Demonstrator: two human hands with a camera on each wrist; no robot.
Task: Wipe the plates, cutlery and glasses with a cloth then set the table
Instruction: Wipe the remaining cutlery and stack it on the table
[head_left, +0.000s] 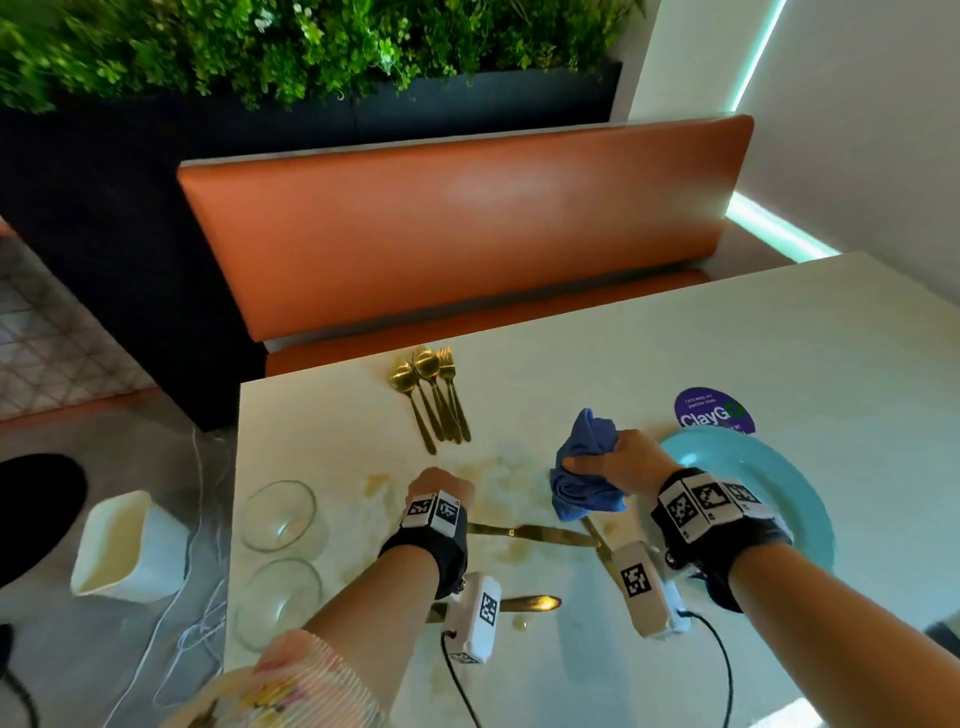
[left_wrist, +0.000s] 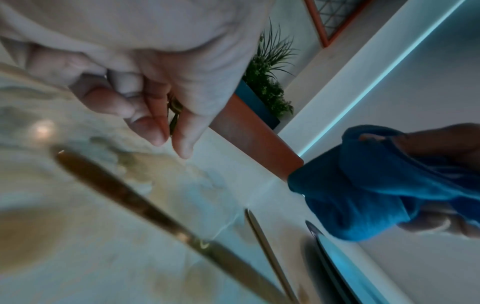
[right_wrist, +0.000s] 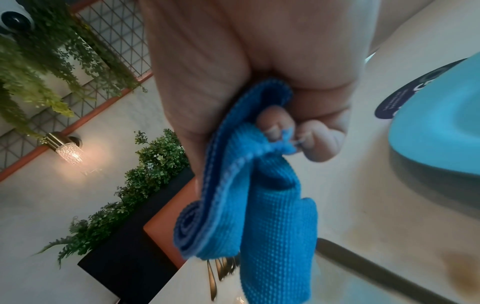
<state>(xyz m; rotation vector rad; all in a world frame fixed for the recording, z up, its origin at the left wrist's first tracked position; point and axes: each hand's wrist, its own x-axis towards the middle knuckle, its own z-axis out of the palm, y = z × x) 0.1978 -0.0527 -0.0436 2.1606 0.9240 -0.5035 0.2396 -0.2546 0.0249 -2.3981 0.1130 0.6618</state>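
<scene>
While the right hand (head_left: 626, 457) bunches the blue cloth (head_left: 584, 467) and left fingers (left_wrist: 153, 115) pinch something gold, hovering sleeves could knock the 2 glasses (head_left: 278, 514) off the bench (head_left: 571, 364).

White table (head_left: 649, 338) w/ gold cutlery (head_left: 434, 387), 2 glasses (head_left: 278, 514), teal plate (head_left: 753, 467), knives (head_left: 530, 532)

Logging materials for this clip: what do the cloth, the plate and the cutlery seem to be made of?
Cloth: likely microfibre, blue with a dotted waffle weave. Plate: looks like glazed ceramic or melamine, glossy turquoise with highlights; cannot tell which. Cutlery: probably metal, shiny gold finish with reflections.
</scene>
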